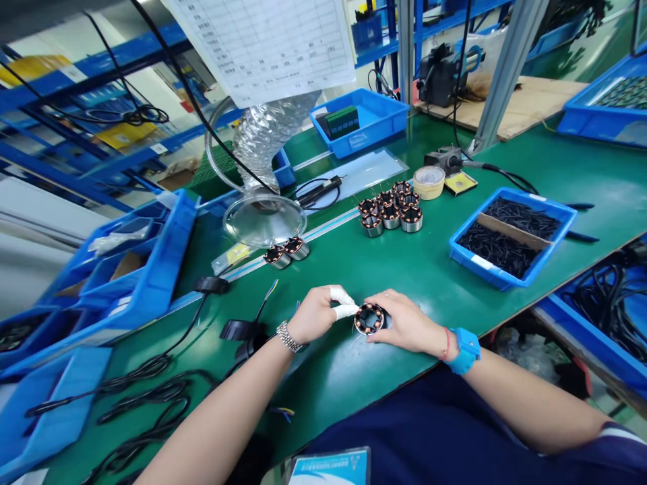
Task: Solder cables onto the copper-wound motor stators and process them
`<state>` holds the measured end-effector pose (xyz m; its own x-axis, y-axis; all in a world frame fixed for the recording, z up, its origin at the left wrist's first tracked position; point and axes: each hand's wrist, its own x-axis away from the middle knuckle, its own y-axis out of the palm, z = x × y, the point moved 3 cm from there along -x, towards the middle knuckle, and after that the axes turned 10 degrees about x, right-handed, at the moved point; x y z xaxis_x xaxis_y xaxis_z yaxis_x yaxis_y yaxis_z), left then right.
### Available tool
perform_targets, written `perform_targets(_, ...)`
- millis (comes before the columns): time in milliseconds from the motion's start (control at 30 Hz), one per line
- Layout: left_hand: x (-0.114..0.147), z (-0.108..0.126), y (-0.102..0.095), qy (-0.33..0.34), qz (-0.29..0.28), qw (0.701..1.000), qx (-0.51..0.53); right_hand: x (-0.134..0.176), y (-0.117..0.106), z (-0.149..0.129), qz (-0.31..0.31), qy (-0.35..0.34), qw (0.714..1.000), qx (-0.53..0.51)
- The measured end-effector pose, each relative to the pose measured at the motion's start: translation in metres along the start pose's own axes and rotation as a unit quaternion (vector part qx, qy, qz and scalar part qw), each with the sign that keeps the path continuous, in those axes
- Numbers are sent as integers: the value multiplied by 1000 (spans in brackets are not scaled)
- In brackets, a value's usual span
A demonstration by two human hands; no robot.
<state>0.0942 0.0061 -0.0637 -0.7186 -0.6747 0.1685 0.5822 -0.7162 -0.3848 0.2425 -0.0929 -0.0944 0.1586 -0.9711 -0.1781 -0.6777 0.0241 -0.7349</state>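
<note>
My right hand [407, 322] is closed around a motor stator [369, 319], a metal ring with copper windings inside, tilted so its open end faces me. White covers sit on the thumb and index finger of my left hand [319, 314], which pinches at the stator's left rim. Whatever lies between those fingertips is too small to make out. Behind, a cluster of several similar stators [390, 210] stands on the green table [424, 269]. Two more stators [286, 252] are farther left, by the fume hood [265, 221].
Black cables [162, 397] with bare coloured ends lie at left. On the right is a blue tray [510, 236] of short black tubes, split by a cardboard divider. A tape roll [428, 182], a soldering iron holder [445, 160] and a blue bin [358, 121] stand at the back.
</note>
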Motion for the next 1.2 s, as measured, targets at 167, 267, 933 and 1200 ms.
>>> perform_targets(167, 0, 11, -7, 3, 6, 1000, -29, 1, -1, -1, 1, -2, 1000, 11)
perform_targets(267, 2, 17, -8, 34, 12, 997, -66, 1, 1, -3, 8, 11, 1000, 25)
perform_targets(933, 33, 6, 9, 95, 35, 977, -187, 4, 4, -10, 26, 45, 995, 88)
perform_targets(1200, 41, -5, -3, -45, 97, 993, -59, 3, 10, -15, 37, 57, 990, 124)
